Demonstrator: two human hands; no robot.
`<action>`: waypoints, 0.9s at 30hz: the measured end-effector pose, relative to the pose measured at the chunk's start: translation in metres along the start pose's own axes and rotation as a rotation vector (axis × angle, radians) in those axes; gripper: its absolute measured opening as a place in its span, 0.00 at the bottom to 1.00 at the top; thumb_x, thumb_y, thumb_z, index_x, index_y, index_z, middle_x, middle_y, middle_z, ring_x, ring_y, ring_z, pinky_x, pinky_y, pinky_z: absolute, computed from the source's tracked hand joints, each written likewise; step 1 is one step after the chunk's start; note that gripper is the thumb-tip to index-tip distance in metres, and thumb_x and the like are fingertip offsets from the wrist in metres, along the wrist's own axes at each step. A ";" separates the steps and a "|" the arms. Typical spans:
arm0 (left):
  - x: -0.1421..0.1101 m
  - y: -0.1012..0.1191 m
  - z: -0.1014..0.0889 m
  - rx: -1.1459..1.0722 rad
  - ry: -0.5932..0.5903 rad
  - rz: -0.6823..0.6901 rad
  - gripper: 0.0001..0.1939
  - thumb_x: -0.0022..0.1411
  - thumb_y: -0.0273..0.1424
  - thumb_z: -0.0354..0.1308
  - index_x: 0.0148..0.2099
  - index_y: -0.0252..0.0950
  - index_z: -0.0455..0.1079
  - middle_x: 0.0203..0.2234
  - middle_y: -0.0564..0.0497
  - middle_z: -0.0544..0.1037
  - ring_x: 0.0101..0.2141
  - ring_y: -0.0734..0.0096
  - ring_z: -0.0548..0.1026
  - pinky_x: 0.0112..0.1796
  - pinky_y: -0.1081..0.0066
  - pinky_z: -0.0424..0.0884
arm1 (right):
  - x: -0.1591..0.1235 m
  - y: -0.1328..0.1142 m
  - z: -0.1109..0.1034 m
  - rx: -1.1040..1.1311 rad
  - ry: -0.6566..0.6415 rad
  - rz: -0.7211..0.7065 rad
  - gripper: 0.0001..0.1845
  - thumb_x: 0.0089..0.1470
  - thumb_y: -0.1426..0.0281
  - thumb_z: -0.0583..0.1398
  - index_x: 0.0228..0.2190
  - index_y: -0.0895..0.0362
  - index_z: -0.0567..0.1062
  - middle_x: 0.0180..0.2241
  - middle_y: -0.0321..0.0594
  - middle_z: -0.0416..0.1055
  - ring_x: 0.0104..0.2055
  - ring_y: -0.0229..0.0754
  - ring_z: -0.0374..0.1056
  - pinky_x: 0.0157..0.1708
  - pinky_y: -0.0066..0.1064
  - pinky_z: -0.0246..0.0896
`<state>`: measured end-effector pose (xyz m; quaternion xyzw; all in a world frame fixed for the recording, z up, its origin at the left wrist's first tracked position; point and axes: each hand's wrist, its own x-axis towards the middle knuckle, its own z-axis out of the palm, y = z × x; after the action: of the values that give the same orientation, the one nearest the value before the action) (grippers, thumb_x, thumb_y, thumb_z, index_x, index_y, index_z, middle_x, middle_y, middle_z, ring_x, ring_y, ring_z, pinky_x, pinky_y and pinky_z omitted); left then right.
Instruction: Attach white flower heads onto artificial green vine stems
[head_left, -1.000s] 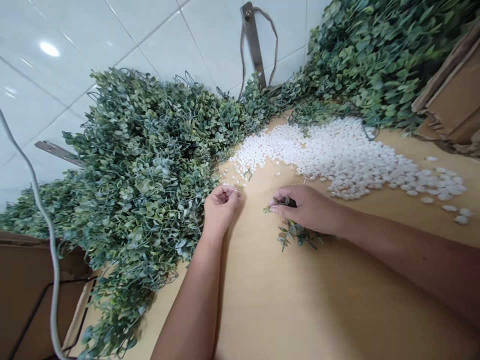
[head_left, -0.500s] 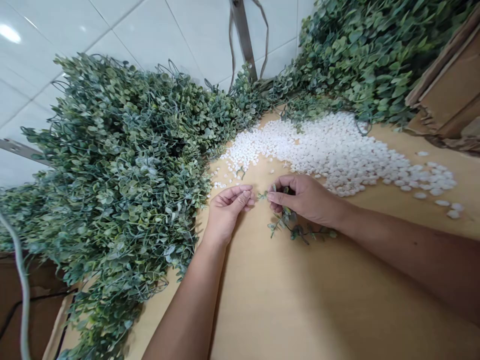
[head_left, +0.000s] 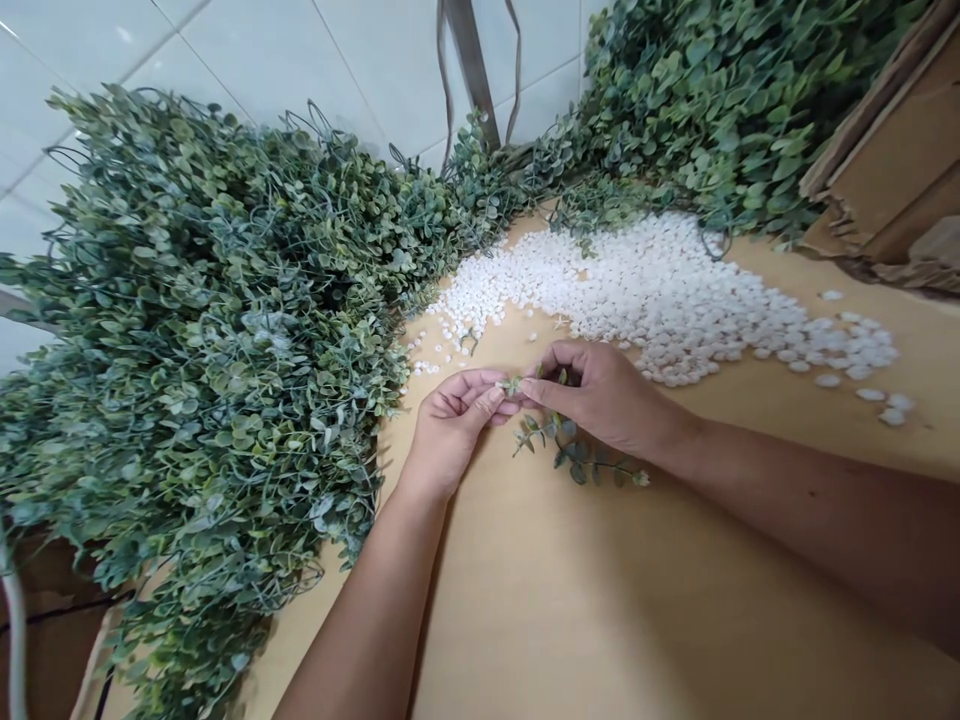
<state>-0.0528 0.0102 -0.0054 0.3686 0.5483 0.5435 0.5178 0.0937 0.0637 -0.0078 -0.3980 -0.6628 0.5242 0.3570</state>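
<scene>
Over the tan tabletop, my right hand [head_left: 600, 390] pinches an artificial leaf sprig [head_left: 577, 450] between thumb and fingers. Its thin stems and small green leaves hang below the palm, and one lower tip looks pale. A short leafy end sticks out leftward from the right fingertips. It meets the fingertips of my left hand [head_left: 461, 415], whose thumb and index finger are pressed together. Whatever sits between those left fingers is too small and covered to make out. Beyond both hands spreads a heap of small white disc-like pieces [head_left: 637, 290].
A large mound of artificial greenery [head_left: 225, 330] covers the left side. More greenery [head_left: 697, 110] fills the back right, beside a torn cardboard box [head_left: 892, 170]. A metal bar [head_left: 472, 70] stands against the white tiled wall [head_left: 360, 50]. A pale cable [head_left: 15, 630] hangs at lower left.
My hands have come together, so the sprig's leafy end now reaches the left fingertips, where a gap was before. The whole view has shifted slightly.
</scene>
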 end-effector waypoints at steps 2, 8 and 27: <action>0.000 0.000 0.000 -0.003 0.016 0.001 0.14 0.39 0.34 0.69 0.30 0.34 0.73 0.19 0.54 0.77 0.23 0.80 0.74 0.27 0.80 0.69 | 0.000 -0.001 0.000 -0.001 0.019 -0.015 0.08 0.40 0.67 0.60 0.18 0.59 0.69 0.16 0.31 0.63 0.19 0.31 0.53 0.19 0.25 0.48; 0.000 0.000 0.000 0.003 0.054 -0.010 0.13 0.39 0.32 0.70 0.29 0.33 0.74 0.21 0.53 0.78 0.24 0.80 0.73 0.28 0.79 0.69 | -0.001 -0.003 -0.002 -0.016 0.049 0.007 0.08 0.41 0.66 0.60 0.19 0.59 0.70 0.18 0.35 0.67 0.18 0.31 0.53 0.18 0.25 0.47; 0.001 -0.003 0.002 -0.003 0.094 0.006 0.11 0.37 0.30 0.70 0.27 0.34 0.77 0.19 0.53 0.77 0.22 0.80 0.71 0.26 0.79 0.67 | -0.002 -0.006 -0.002 -0.074 0.045 0.033 0.07 0.42 0.70 0.61 0.18 0.60 0.70 0.16 0.32 0.65 0.17 0.29 0.51 0.16 0.25 0.45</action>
<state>-0.0502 0.0115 -0.0078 0.3434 0.5701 0.5626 0.4904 0.0949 0.0622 -0.0016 -0.4335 -0.6670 0.4960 0.3481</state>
